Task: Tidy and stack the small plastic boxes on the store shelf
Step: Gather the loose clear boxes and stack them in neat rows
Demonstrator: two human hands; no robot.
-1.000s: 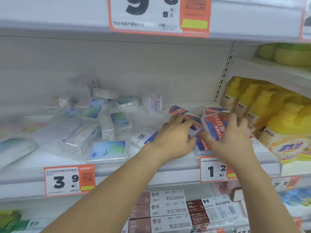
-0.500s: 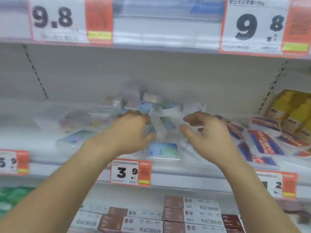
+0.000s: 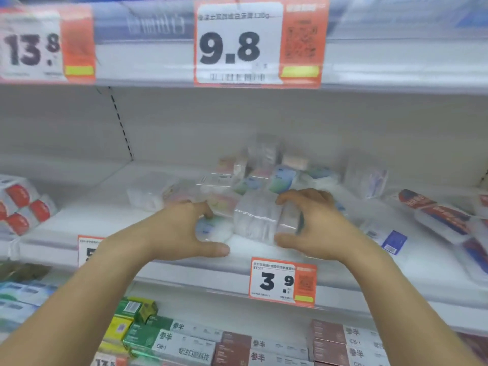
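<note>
A jumbled pile of small clear plastic boxes [image 3: 266,170] with pale blue-green labels lies on the white middle shelf [image 3: 87,207]. My left hand [image 3: 182,231] curls around one labelled box [image 3: 214,229] near the shelf's front, thumb below and fingers above. My right hand [image 3: 319,225] grips a clear box [image 3: 287,220] between thumb and fingers. Another clear, frosted box [image 3: 250,217] sits between the two hands, touching the right-hand box. The image is blurred, so box edges are hard to separate.
Red-and-white packs [image 3: 23,207] stand at the shelf's far left. Flat red-and-blue packs [image 3: 435,215] lie at the right. A 3.9 price tag [image 3: 281,281] hangs on the front edge. The upper shelf edge [image 3: 148,70] is close overhead. Toothpaste cartons [image 3: 184,344] fill the shelf below.
Both hands left the red-and-blue packs at the right and moved left to the clear box pile. They have closed around boxes at the shelf's front. The view shifted left.
</note>
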